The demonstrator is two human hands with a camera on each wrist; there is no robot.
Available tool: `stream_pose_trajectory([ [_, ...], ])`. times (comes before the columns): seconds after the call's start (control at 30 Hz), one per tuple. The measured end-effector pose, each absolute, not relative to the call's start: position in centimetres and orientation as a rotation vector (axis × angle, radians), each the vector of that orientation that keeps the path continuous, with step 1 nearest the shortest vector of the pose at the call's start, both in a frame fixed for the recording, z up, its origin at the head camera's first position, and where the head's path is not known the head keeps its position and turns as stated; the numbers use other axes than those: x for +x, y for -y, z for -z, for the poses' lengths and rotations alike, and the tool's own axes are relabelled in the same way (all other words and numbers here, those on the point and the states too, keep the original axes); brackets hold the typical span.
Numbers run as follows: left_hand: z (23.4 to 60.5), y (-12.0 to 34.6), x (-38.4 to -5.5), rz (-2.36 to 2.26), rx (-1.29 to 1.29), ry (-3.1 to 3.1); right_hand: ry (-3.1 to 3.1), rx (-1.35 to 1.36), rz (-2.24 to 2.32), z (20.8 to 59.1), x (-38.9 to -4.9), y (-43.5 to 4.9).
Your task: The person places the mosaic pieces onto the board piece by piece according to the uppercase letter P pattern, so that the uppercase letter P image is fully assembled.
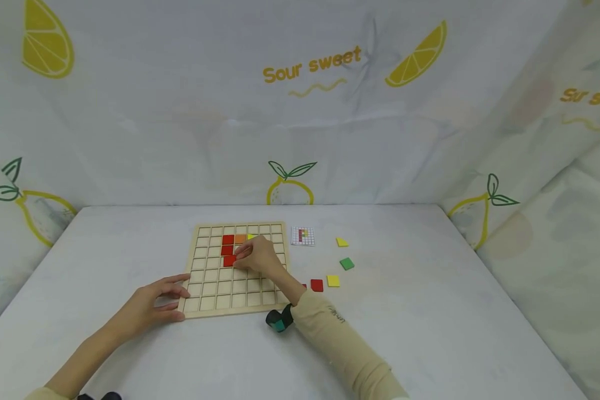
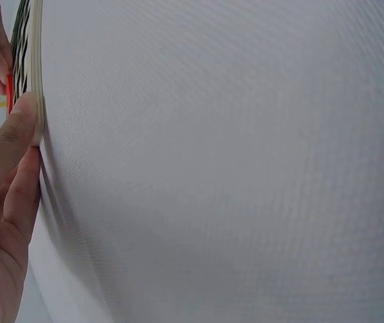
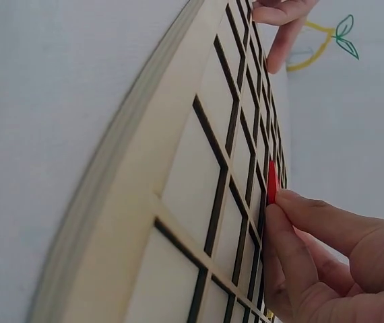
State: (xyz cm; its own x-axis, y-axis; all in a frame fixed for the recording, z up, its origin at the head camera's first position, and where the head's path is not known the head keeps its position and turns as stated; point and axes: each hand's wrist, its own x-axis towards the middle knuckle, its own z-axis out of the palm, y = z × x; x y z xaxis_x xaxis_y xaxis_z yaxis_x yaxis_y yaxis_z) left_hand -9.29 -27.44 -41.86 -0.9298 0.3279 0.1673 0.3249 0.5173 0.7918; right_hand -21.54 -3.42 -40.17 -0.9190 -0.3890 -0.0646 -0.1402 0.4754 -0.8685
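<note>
A wooden grid board (image 1: pixel 224 301) lies on the white table. My right hand (image 1: pixel 262 256) pinches a small red tile (image 1: pixel 229 261) between thumb and finger, low over a grid square; the right wrist view shows this red tile (image 3: pixel 271 182) tilted at the fingertips. Just above it in the same column sit two red tiles (image 1: pixel 227 250). An orange tile (image 1: pixel 240 239) and a yellow tile (image 1: pixel 251 236) continue the upper row, the yellow one partly covered by my right hand. With spread fingers, my left hand (image 1: pixel 147 305) touches the board's left edge near the lower corner.
Right of the board lies a small card (image 1: pixel 302 236) printed with a coloured grid pattern. Loose tiles lie beyond my right forearm: a yellow one (image 1: pixel 342 242), a green one (image 1: pixel 347 263), another yellow (image 1: pixel 333 281) and a red one (image 1: pixel 317 285). White printed cloth hangs behind the table.
</note>
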Motion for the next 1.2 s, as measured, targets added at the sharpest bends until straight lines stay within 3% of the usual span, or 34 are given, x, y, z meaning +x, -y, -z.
stream_pose_trajectory([
  [0.7, 41.8, 27.3, -9.5, -1.335, 0.537, -2.786, -2.354, -0.451, 1.481, 39.7, -21.6, 2.8],
  [1.2, 41.8, 27.4, -9.6, -1.405, 0.539, -2.728, -2.159, -0.281, 1.652, 38.1, -20.3, -8.1],
])
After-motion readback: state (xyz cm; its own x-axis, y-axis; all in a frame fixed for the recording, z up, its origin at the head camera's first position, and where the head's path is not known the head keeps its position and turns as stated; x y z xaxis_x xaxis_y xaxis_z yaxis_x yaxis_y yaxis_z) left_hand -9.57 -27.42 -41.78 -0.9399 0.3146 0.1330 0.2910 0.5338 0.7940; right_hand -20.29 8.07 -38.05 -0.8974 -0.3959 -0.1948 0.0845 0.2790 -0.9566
